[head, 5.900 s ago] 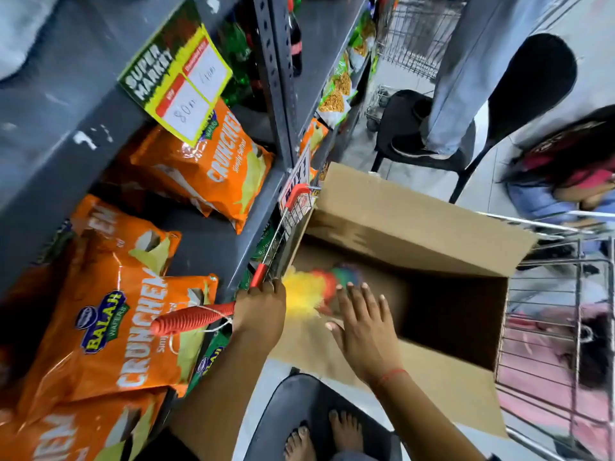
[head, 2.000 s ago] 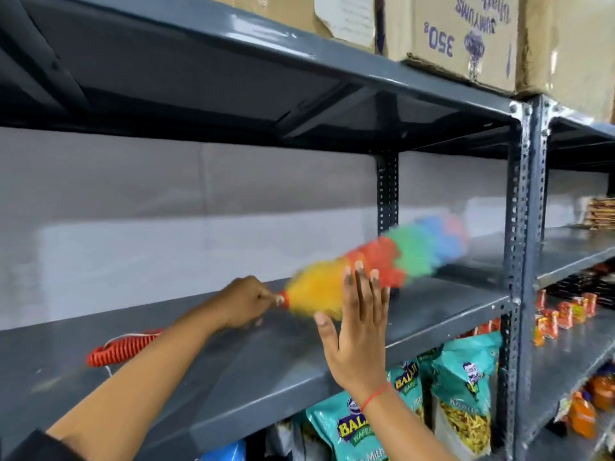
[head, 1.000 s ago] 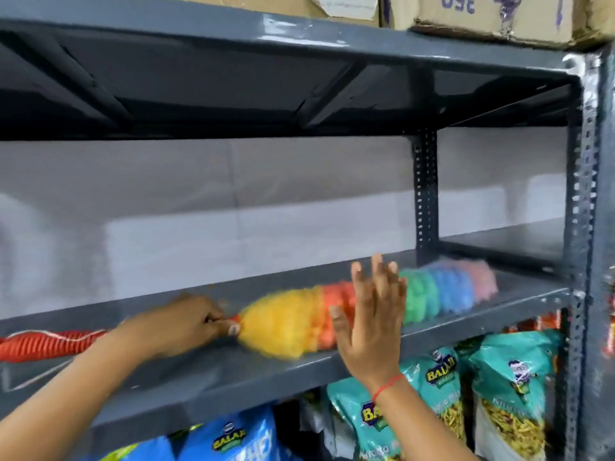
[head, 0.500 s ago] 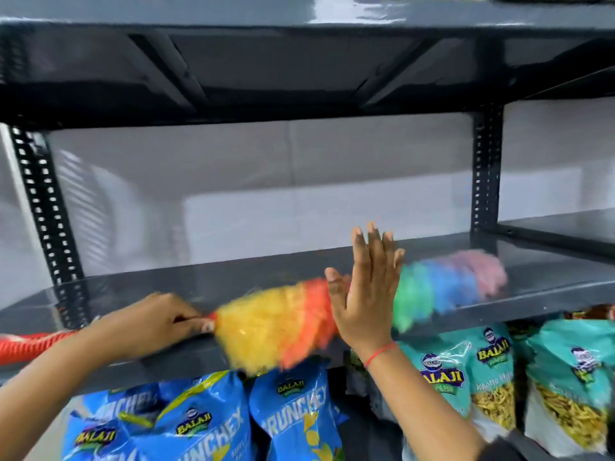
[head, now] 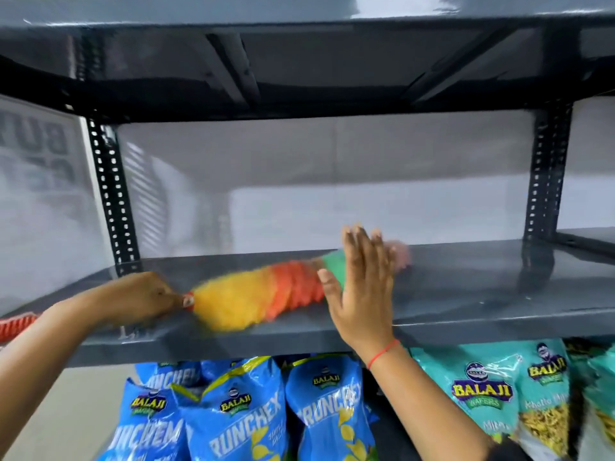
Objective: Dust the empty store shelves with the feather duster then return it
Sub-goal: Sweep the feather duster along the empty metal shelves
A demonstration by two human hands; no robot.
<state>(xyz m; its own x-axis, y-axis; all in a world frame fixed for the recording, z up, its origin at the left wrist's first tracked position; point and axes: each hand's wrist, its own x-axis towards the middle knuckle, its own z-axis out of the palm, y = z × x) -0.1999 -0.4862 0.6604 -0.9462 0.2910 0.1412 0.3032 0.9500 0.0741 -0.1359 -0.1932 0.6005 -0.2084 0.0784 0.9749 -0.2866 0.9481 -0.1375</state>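
While my left hand (head: 139, 299) is closed around the shaft of the feather duster (head: 266, 294), just where the fluffy head begins, the head itself lies along the grey shelf (head: 466, 287), blurred at its edges. Its yellow part is nearest my fist, the orange part follows, and the green part runs behind my right hand (head: 362, 287); a bit of pink shows past my fingers, farther along the shelf. The ribbed red handle (head: 16, 324) sticks out behind my left wrist, level with the shelf's front lip at its left end.

My right hand is raised flat in front of the shelf, palm toward it, fingers straight up and close together, thumb out to the side; it grips nothing. I cannot tell whether it touches the duster or only covers it. A thin red thread (head: 382, 352) circles that wrist, just below the shelf's front edge.

Apart from the duster, the shelf carries nothing. A perforated upright (head: 111, 194) rises from its back left corner. Under the shelf stand blue snack bags (head: 246, 414) to the left and teal snack bags (head: 492, 394) to the right.
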